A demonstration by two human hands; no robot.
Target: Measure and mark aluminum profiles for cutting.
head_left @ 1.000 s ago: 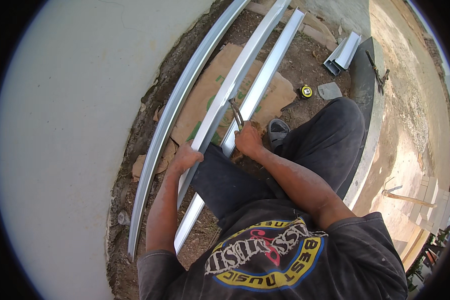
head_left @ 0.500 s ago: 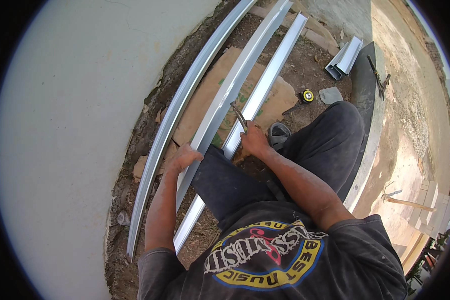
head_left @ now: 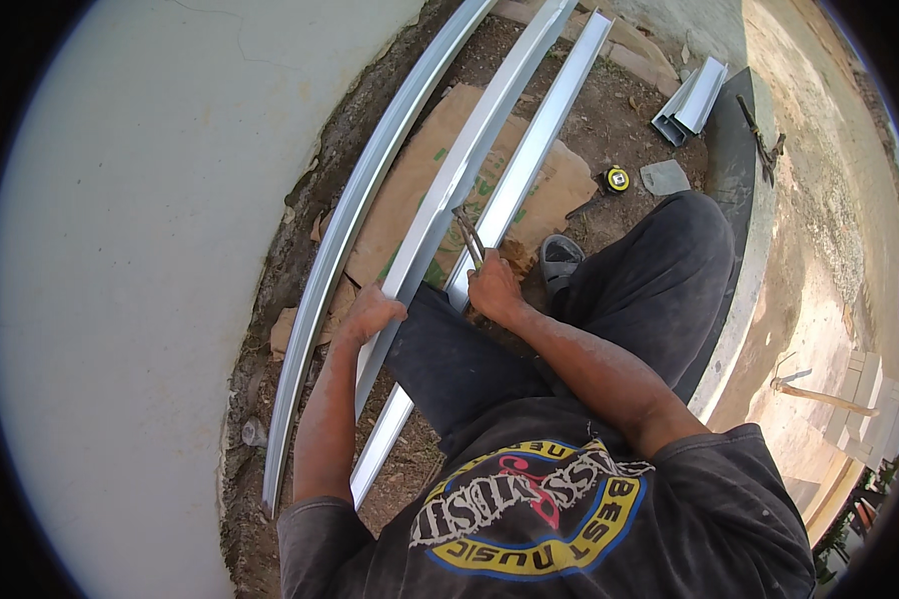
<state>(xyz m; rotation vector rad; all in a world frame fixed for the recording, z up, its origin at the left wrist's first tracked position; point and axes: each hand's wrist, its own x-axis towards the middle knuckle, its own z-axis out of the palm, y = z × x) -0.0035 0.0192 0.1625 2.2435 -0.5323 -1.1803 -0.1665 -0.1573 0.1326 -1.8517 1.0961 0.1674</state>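
Observation:
The middle one of three long metal channels, a pale silver channel [head_left: 417, 250], slants over my left thigh. My left hand [head_left: 375, 312] is closed around its near part. Closed on the handles of dark metal snips [head_left: 467, 236], my right hand [head_left: 494, 285] is just right of this channel. The snips' tip meets the channel's right edge, where the metal looks creased; the jaws are too small to make out. Below and to the right lies a shiny channel [head_left: 531, 163], partly hidden by my leg. Another long channel [head_left: 355, 218] runs along the left side.
Flattened brown cardboard [head_left: 390, 220] lies on the soil beneath the channels. A yellow-black tape measure [head_left: 617, 179], a clear plastic piece [head_left: 664, 178] and short channel offcuts [head_left: 691, 103] are at the right. A pale wall [head_left: 150, 250] borders the left; a concrete ledge [head_left: 737, 150] the right.
My right hand has shifted slightly left with the snips, whose handles look a little further apart. My left hand keeps its hold on the channel. The whole view has shifted slightly.

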